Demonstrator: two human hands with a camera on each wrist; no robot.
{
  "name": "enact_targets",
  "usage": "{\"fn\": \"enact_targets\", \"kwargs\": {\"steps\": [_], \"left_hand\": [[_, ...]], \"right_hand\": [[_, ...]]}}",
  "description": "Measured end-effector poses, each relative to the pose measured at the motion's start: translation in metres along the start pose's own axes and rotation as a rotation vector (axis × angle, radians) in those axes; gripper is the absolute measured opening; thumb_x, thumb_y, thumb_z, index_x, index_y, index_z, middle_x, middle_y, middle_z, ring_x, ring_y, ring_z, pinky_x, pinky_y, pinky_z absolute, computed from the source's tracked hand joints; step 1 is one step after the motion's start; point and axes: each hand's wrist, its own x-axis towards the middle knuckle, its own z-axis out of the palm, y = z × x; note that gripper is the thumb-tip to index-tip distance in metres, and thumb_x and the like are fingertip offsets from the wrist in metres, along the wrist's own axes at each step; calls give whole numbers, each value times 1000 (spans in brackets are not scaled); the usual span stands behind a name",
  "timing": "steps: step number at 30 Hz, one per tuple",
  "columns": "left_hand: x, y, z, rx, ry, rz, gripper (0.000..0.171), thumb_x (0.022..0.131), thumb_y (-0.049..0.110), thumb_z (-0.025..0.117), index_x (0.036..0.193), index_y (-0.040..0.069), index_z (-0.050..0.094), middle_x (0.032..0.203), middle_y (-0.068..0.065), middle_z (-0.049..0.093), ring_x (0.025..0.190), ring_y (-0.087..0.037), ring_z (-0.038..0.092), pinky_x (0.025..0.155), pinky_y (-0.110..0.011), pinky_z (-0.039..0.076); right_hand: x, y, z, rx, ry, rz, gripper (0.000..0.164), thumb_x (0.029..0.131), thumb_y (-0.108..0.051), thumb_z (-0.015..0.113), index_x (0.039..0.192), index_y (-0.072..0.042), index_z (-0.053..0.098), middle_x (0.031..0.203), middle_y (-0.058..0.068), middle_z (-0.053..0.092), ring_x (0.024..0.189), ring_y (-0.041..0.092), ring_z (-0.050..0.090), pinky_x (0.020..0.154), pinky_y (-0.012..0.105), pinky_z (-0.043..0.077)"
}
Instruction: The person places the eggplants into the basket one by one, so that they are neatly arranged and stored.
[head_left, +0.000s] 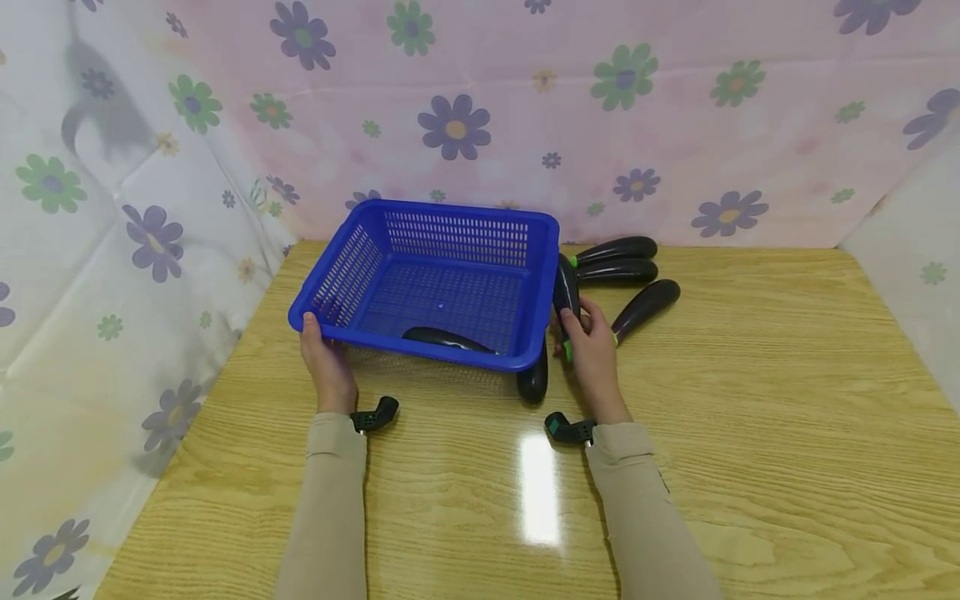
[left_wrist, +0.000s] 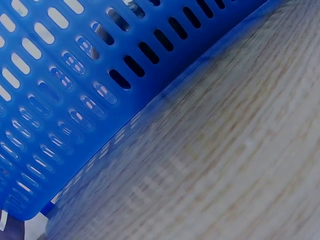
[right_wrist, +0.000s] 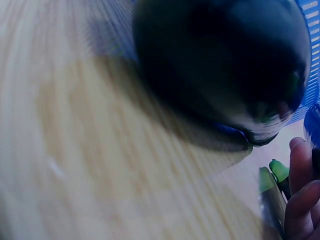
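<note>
A blue plastic basket point(head_left: 442, 354) with slotted walls stands on the table. My left hand point(head_left: 327, 371) grips its rim at the front left corner, thumb on top; the left wrist view shows the basket's slotted wall point(left_wrist: 75, 100) up close. One dark eggplant point(head_left: 446, 337) lies inside, along the front wall. My right hand point(head_left: 594, 358) holds another eggplant point(head_left: 567, 287) just outside the basket's right wall, its green stem end toward me. A further eggplant point(head_left: 533, 382) lies by the front right corner, partly hidden; its rounded end point(right_wrist: 220, 65) looms in the right wrist view.
Right of the held one, three more eggplants lie on the wooden table point(head_left: 765, 400): a back one point(head_left: 618, 248), one against it point(head_left: 618, 271), and a slanted one point(head_left: 648, 307) partly behind my right hand. A flowered cloth point(head_left: 525, 108) hangs behind the table.
</note>
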Motion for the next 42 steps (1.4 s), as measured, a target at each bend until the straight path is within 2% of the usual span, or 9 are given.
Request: {"fn": "enact_targets", "kwargs": {"steps": [10, 32, 39, 42], "left_hand": [[-1, 2, 2, 3, 8, 2, 51, 88, 40, 50, 126, 7, 44, 126, -15, 46, 117, -26, 40, 101, -29, 29], [0, 1, 2, -8, 11, 3, 52, 88, 40, 50, 126, 5, 44, 126, -16, 45, 117, -28, 40, 101, -32, 29], [0, 1, 1, 12, 4, 2, 52, 88, 41, 50, 126, 7, 44, 127, -15, 45, 117, -28, 39, 101, -33, 29], [-1, 1, 1, 18, -3, 6, 53, 87, 43, 50, 126, 8, 45, 127, -15, 45, 117, -28, 39, 101, -33, 29]], "right_hand": [[-8, -14, 2, -26, -6, -6, 46, 92, -30, 49, 132, -10, 37, 109, 22, 56, 81, 37, 54, 55, 31, 50], [-7, -13, 2, 4, -16, 2, 43, 92, -30, 48, 130, -10, 39, 109, 23, 55, 85, 36, 54, 55, 30, 50], [6, 9, -1, -10, -7, -18, 49, 87, -40, 52, 129, -16, 41, 106, 19, 58, 79, 29, 56, 54, 29, 49], [6, 9, -1, -18, -2, -22, 50, 87, -43, 51, 128, -16, 42, 105, 18, 59, 76, 26, 56, 53, 28, 49]]}}
